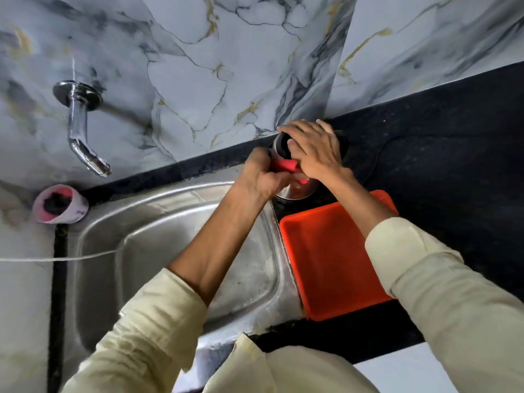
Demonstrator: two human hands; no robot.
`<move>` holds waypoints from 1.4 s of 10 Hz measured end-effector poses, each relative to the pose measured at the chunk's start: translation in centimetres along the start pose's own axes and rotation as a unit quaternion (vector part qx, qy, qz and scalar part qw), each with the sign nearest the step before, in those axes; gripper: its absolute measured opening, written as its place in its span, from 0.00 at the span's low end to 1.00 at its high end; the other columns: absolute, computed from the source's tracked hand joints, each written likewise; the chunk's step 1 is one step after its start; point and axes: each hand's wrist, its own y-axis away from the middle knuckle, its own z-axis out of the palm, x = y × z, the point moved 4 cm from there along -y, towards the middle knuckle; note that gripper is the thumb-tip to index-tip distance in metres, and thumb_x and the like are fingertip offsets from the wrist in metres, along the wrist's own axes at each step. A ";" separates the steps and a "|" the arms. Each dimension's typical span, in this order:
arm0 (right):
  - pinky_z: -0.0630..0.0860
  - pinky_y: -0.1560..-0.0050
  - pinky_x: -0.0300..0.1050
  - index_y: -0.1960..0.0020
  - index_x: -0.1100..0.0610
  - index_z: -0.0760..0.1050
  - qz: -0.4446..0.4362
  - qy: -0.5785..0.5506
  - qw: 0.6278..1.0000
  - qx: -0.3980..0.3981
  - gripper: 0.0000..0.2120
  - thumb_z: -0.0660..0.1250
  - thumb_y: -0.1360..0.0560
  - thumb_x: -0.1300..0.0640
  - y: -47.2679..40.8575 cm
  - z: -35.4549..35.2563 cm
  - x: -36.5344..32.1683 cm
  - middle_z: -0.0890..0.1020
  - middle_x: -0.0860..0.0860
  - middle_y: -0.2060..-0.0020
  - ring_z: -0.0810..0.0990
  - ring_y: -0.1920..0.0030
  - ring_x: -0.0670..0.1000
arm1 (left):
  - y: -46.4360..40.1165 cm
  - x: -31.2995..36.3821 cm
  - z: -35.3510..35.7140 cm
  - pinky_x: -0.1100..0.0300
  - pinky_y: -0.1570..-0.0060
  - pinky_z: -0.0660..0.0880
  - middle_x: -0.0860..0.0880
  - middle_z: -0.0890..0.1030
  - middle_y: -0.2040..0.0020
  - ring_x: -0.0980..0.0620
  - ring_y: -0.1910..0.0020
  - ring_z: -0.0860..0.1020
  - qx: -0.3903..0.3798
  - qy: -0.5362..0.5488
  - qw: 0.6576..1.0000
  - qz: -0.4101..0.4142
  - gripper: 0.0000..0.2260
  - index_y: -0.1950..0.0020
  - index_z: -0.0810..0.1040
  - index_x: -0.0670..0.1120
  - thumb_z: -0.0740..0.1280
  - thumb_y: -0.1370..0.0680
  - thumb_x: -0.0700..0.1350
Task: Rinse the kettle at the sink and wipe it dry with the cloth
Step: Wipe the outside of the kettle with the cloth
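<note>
- Steel is showing between the hands: the kettle (pixel 293 191) is standing upright on the black surface (pixel 442 154), just right of the sink (pixel 170 222) and close against the marble wall (pixel 198 80).
- Covering the kettle's top, the right hand (pixel 314 150) is lying curled over the rim, seemingly steadying it rather than lifting.
- Closed around the red cloth (pixel 283 165), the left hand (pixel 262 177) is pressing it to the kettle's left side, near the upper body.
- Both hands are touching the kettle; the left is coming across from over the sink, the right from over the orange tray (pixel 326 256).
- Wiping looks to be the step in hand, so I judge the next strokes are calling for the cloth to travel down and around the vertical body.
- No water is running from the tap (pixel 85 129).
</note>
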 end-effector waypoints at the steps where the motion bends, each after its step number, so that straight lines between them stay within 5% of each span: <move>1: 0.59 0.23 0.54 0.29 0.43 0.75 0.000 -0.010 1.000 -0.005 0.23 0.55 0.21 0.50 -1.3 -0.9 0.0 0.79 0.44 0.30 0.75 0.30 0.48 | 0.4 1.6 -0.2 0.25 0.23 0.47 0.23 0.41 0.22 0.17 0.23 0.40 0.022 0.050 0.998 -0.035 0.33 0.30 0.51 0.18 0.49 0.34 0.31; 2: 0.58 0.22 0.54 0.26 0.45 0.73 -0.009 -0.011 0.999 -0.047 0.23 0.56 0.20 0.51 -0.3 0.4 -0.8 0.76 0.46 0.27 0.73 0.27 0.49 | -0.7 -0.9 -3.9 0.28 0.21 0.46 0.23 0.37 0.19 0.22 0.19 0.35 0.074 0.094 0.991 -0.052 0.36 0.22 0.56 0.27 0.46 0.32 0.29; 3: 0.57 0.22 0.54 0.25 0.45 0.72 -0.015 -0.018 0.998 -0.062 0.23 0.56 0.20 0.51 0.3 1.1 -1.2 0.75 0.46 0.26 0.72 0.26 0.49 | -1.5 -1.7 -5.8 0.30 0.20 0.46 0.22 0.32 0.21 0.24 0.19 0.33 0.131 0.039 0.990 -0.033 0.43 0.23 0.54 0.20 0.42 0.40 0.28; 4: 0.58 0.22 0.55 0.26 0.45 0.72 -0.012 -0.009 0.999 -0.049 0.23 0.56 0.20 0.51 -0.6 0.2 -0.7 0.75 0.46 0.27 0.72 0.26 0.49 | -1.1 1.0 -4.3 0.27 0.22 0.50 0.16 0.40 0.24 0.20 0.20 0.36 0.095 0.006 0.995 -0.013 0.27 0.44 0.68 0.20 0.43 0.38 0.29; 5: 0.59 0.23 0.54 0.27 0.45 0.73 -0.012 -0.016 0.998 -0.055 0.24 0.55 0.22 0.51 -0.5 0.3 -0.9 0.75 0.46 0.27 0.73 0.27 0.49 | -0.1 4.1 -3.4 0.19 0.28 0.51 0.19 0.70 0.50 0.15 0.31 0.58 0.060 0.009 0.998 0.033 0.15 0.56 0.70 0.31 0.47 0.33 0.27; 6: 0.58 0.23 0.52 0.27 0.45 0.73 -0.002 -0.024 0.998 -0.062 0.23 0.55 0.20 0.51 -0.7 0.2 -0.8 0.74 0.46 0.25 0.71 0.25 0.49 | 4.0 7.5 -2.6 0.19 0.34 0.57 0.23 0.77 0.50 0.26 0.33 0.69 -0.070 0.031 0.994 0.072 0.14 0.62 0.74 0.23 0.51 0.32 0.29; 7: 0.55 0.20 0.51 0.26 0.52 0.75 0.069 -0.219 0.971 -0.070 0.20 0.55 0.14 0.51 -0.2 -1.1 -1.1 0.74 0.50 0.24 0.64 0.20 0.50 | 8.2 7.8 -2.1 0.20 0.32 0.56 0.28 0.74 0.29 0.25 0.21 0.64 -0.200 0.060 0.974 0.091 0.25 0.35 0.69 0.29 0.51 0.31 0.32; 8: 0.66 0.24 0.54 0.31 0.59 0.77 0.167 -0.583 0.794 -0.035 0.19 0.56 0.14 0.51 3.1 -2.9 -2.8 0.77 0.61 0.28 0.72 0.26 0.55 | 9.5 4.3 -2.8 0.24 0.29 0.62 0.36 0.82 0.38 0.34 0.31 0.80 -0.209 -0.034 0.972 0.102 0.33 0.29 0.68 0.40 0.55 0.36 0.35; 9: 0.78 0.40 0.63 0.35 0.52 0.79 0.251 -0.711 0.634 -0.169 0.28 0.56 0.20 0.33 8.4 -3.3 -4.5 0.81 0.60 0.33 0.81 0.36 0.62 | 9.0 -0.7 -4.1 0.48 0.47 0.76 0.41 0.81 0.44 0.40 0.47 0.81 -0.158 -0.148 0.974 0.069 0.29 0.38 0.75 0.44 0.58 0.39 0.39; 10: 0.79 0.43 0.62 0.30 0.52 0.78 0.301 -0.743 0.553 -0.230 0.37 0.55 0.24 0.27 13.3 -2.8 -2.8 0.83 0.58 0.35 0.83 0.39 0.63 | 7.1 -5.2 -4.9 0.54 0.53 0.78 0.42 0.84 0.48 0.41 0.51 0.83 -0.155 -0.145 0.977 0.037 0.23 0.41 0.78 0.42 0.58 0.35 0.37; 11: 0.79 0.47 0.59 0.31 0.56 0.76 0.353 -0.712 0.587 -0.155 0.16 0.60 0.15 0.53 16.8 -1.5 -0.5 0.82 0.60 0.37 0.84 0.46 0.60 | 3.9 -8.6 -6.8 0.57 0.55 0.77 0.45 0.82 0.54 0.47 0.54 0.80 -0.067 -0.227 0.967 0.094 0.12 0.47 0.78 0.42 0.58 0.22 0.31; 12: 0.78 0.43 0.65 0.28 0.65 0.73 0.415 -0.614 0.657 -0.134 0.18 0.60 0.18 0.71 19.8 1.2 0.7 0.80 0.63 0.41 0.81 0.47 0.61 | 1.3 -10.4 -9.1 0.61 0.54 0.79 0.42 0.81 0.45 0.45 0.46 0.79 0.005 -0.383 0.902 0.200 0.08 0.41 0.80 0.38 0.64 0.17 0.32; 13: 0.78 0.38 0.63 0.30 0.63 0.75 0.438 -0.449 0.755 -0.192 0.17 0.64 0.18 0.66 21.9 3.5 0.8 0.81 0.65 0.37 0.82 0.42 0.61 | 1.5 -10.0 -10.9 0.54 0.31 0.76 0.39 0.79 0.30 0.40 0.31 0.78 0.107 -0.556 0.754 0.334 0.21 0.24 0.74 0.37 0.67 0.15 0.44; 14: 0.71 0.29 0.55 0.25 0.61 0.71 0.355 -0.159 0.885 -0.255 0.27 0.70 0.22 0.55 22.3 3.9 0.3 0.76 0.65 0.31 0.72 0.29 0.64 | 3.1 -8.4 -12.4 0.46 0.17 0.59 0.39 0.67 0.18 0.39 0.16 0.61 0.171 -0.655 0.599 0.426 0.30 0.16 0.65 0.40 0.64 0.15 0.53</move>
